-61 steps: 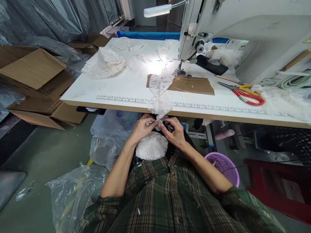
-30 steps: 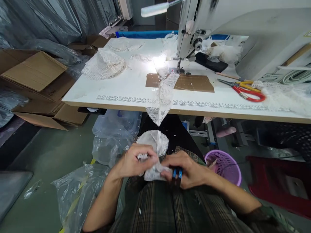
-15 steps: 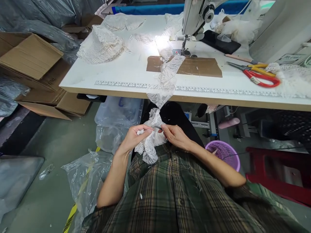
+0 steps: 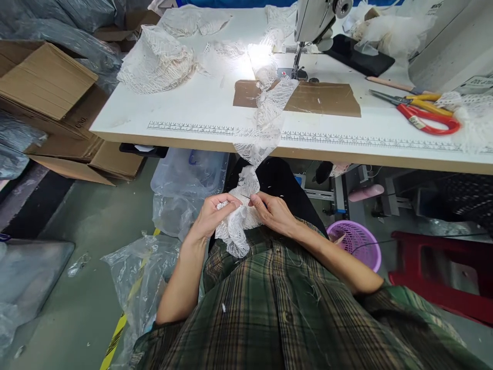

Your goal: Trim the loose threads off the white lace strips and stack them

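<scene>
A long strip of white lace (image 4: 265, 110) runs from beside the sewing machine (image 4: 304, 46) over the table's front edge and down to my lap. My left hand (image 4: 214, 213) pinches the bunched lower part of this lace between thumb and fingers. In my right hand (image 4: 274, 211) is a thin, dark pointed tool (image 4: 245, 196), perhaps tweezers or a seam ripper; most of it is hidden by my fingers. Its tip points left, onto the lace close to my left fingertips.
On the white table (image 4: 185, 110) lie a heap of lace (image 4: 156, 61), a brown cardboard strip (image 4: 327, 98), red-handled scissors (image 4: 427, 119) and a black phone-like slab (image 4: 360, 55). Cardboard boxes (image 4: 48, 85) stand at left. A purple basket (image 4: 360, 241) and red stool (image 4: 435, 277) are at right.
My view has tilted and shifted slightly, so the table sits higher. The tool's tip has moved a little up and left over the lace; both hands keep their hold.
</scene>
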`<state>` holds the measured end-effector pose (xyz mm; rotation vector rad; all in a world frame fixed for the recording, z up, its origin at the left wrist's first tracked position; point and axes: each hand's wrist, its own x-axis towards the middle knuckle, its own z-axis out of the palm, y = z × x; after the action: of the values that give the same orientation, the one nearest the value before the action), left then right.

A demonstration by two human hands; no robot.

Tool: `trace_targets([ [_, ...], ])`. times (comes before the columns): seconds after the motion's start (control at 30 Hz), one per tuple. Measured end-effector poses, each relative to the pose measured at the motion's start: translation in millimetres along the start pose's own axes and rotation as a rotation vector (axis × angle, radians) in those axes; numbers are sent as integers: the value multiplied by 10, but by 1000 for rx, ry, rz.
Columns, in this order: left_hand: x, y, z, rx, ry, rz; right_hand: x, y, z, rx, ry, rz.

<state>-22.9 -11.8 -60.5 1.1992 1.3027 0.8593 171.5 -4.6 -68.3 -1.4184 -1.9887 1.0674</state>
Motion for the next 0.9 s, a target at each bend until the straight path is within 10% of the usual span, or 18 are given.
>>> trace_targets([
  [0.27,7,-22,31,-18,-8,-47,-7,-21,53,-137,30,-1],
  [0.57,20,113,47,-33,-109,21,10,111,-10,620,-95,-46],
  [0.9,62,-129,-168,284,41,52,-49,151,-260,660,-24,48],
])
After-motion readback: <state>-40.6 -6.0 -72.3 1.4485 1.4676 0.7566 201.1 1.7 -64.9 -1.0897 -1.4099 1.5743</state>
